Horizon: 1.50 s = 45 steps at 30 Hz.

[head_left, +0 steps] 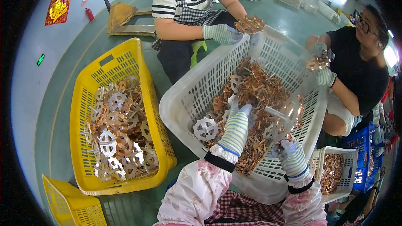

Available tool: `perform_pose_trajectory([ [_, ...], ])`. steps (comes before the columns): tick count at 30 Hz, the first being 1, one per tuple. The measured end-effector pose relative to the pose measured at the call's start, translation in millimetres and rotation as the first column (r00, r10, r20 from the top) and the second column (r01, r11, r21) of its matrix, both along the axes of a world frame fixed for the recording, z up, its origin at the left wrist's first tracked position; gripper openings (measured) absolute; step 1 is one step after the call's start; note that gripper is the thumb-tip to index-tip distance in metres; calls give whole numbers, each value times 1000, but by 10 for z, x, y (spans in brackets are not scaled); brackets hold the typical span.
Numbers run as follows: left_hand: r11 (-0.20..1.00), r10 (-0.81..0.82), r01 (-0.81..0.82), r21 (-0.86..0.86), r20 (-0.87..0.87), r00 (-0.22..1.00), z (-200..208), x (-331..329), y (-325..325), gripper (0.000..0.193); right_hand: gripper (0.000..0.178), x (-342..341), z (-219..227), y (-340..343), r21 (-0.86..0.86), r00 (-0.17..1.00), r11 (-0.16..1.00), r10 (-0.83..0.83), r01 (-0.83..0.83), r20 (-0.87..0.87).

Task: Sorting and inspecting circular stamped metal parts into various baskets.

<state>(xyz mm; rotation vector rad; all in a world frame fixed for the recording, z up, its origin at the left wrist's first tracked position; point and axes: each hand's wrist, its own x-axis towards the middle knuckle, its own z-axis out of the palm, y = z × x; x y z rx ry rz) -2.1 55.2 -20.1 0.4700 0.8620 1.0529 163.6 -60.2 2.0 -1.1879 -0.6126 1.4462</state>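
My right hand (294, 161), in a striped work glove, grips the lower edge of a shiny copper-toned metal disc with prongs (284, 129), held up over the right side of a large white basket (184, 84). My left hand (235, 132), gloved the same way, reaches down into that basket with its fingers stretched out and apart. Its fingertips are over the heap of copper-coloured metal pieces (268, 81), and nothing shows in its grasp. Just left of it lies a silvery spoked disc (205, 129) on the heap.
On the left stands a yellow basket (169, 155) full of spoked metal discs, with another yellow crate (90, 215) below. Two co-workers across the white basket hold copper-coloured parts (250, 24). To the right are a small white crate (349, 175) of copper pieces and blue crates (360, 142).
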Motion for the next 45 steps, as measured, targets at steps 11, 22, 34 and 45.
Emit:
perform_pose_trajectory([
  [11,1000,-16,16,-4,18,1000,-12,18,17,75,27,-10,-14,13,-7,1000,1000,-25,25,-4],
  [22,848,-523,459,265,278,806,109,231,-241,59,16,-155,-33,59,33,981,999,-22,16,193],
  [34,843,-529,293,452,797,293,-440,-133,-283,53,29,-511,129,-9,161,807,951,126,-263,576],
  [45,958,-266,163,234,530,805,-86,-172,-390,62,19,-315,112,-102,74,855,929,364,-364,-370],
])
